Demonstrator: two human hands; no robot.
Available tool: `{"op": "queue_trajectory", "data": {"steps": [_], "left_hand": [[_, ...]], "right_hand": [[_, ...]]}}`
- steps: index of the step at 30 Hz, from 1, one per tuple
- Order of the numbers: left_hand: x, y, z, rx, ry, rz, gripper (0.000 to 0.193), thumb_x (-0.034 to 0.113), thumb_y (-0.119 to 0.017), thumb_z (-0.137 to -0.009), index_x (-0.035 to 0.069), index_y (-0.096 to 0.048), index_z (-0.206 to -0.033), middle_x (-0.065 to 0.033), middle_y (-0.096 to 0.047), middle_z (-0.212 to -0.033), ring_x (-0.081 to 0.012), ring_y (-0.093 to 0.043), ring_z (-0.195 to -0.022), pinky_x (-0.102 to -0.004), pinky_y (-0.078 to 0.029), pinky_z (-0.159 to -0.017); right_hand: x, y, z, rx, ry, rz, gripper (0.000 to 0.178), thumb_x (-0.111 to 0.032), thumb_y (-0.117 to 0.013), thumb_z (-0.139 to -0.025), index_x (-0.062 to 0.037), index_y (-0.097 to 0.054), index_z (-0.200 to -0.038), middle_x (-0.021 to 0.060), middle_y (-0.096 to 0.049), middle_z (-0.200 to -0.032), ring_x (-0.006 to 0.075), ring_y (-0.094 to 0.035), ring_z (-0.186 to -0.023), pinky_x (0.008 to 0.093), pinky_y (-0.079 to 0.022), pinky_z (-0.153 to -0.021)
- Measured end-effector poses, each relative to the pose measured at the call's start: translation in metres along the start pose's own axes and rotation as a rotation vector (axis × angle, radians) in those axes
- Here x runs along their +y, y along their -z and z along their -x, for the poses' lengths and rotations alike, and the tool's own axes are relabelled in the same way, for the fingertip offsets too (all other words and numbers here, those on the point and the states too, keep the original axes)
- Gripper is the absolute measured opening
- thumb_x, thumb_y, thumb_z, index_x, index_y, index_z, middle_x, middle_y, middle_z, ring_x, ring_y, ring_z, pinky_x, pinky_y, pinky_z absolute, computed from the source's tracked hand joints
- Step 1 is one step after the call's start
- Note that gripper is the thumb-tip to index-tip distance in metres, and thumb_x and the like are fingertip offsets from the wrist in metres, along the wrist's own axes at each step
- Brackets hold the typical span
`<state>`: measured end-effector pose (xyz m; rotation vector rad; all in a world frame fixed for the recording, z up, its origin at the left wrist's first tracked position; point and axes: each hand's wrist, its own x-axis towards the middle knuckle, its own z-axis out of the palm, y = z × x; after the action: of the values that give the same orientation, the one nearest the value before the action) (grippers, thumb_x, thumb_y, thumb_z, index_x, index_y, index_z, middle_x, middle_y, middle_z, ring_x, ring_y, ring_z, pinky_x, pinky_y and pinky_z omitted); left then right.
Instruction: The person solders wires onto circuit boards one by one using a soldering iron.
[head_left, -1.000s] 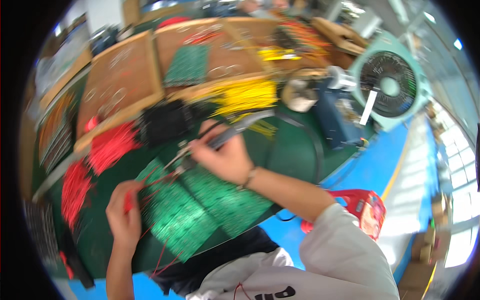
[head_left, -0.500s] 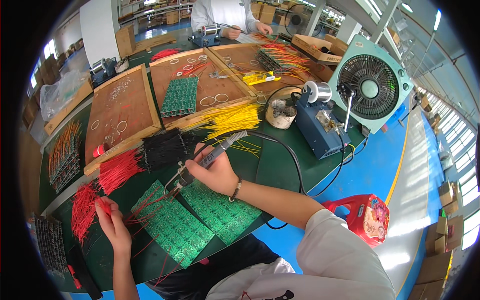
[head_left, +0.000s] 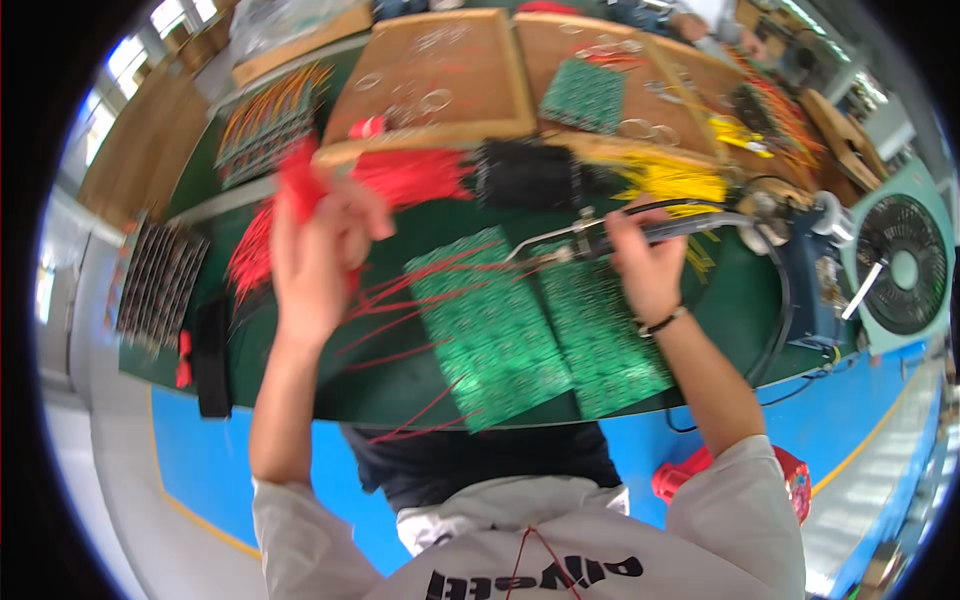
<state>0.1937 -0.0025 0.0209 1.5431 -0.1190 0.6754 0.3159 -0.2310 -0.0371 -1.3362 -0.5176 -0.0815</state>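
My right hand [head_left: 648,262] grips a soldering iron [head_left: 665,229] with a thin bent feed tube beside its tip. The tip points left, over the top edge of two green circuit board panels [head_left: 490,335] lying side by side. Red wires [head_left: 415,298] stick out leftward from the left panel. Smeared by motion, my left hand [head_left: 318,262] is raised left of the panels, its fingers closed around a bunch of red wires [head_left: 300,185]. A heap of red wires [head_left: 252,250] lies beside and partly behind it.
Behind the panels lie black wires [head_left: 527,173] and yellow wires [head_left: 672,184], before wooden trays [head_left: 450,75]. A blue solder feeder [head_left: 815,285] and a green fan [head_left: 900,255] stand at right. Wired boards [head_left: 160,280] sit at left; a red jug [head_left: 680,478] is below the table.
The view has swung, shifting the table contents. My left hand has lifted with its red wires away from the heap. My right hand still holds the iron at the panels' top edge.
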Motion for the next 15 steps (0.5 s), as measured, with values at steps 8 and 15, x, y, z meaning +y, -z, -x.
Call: {"op": "queue_trajectory", "data": {"steps": [8, 15], "left_hand": [[-0.037, -0.009, 0.010, -0.256, 0.069, -0.303, 0.006, -0.002, -0.042, -0.080, 0.003, -0.041, -0.082, -0.0082, -0.060, -0.076, -0.0014, -0.043, -0.055, -0.0156, -0.033, -0.045], [-0.057, -0.011, 0.019, -0.469, -0.197, -0.679, 0.010, -0.003, -0.062, -0.068, 0.000, -0.056, -0.076, -0.0084, -0.062, -0.079, -0.0164, -0.061, -0.072, -0.0238, -0.048, -0.061]], "right_hand": [[0.007, -0.003, -0.002, 0.033, -0.099, -0.026, 0.018, -0.010, -0.060, -0.074, -0.0045, -0.046, -0.064, -0.0023, -0.043, -0.053, 0.0021, -0.036, -0.039, 0.0153, -0.027, -0.036], [0.001, 0.001, -0.006, 0.067, -0.075, 0.011, 0.013, -0.005, -0.051, -0.076, -0.0039, -0.044, -0.066, 0.0031, -0.046, -0.062, 0.0045, -0.032, -0.039, 0.0186, -0.024, -0.035]]}}
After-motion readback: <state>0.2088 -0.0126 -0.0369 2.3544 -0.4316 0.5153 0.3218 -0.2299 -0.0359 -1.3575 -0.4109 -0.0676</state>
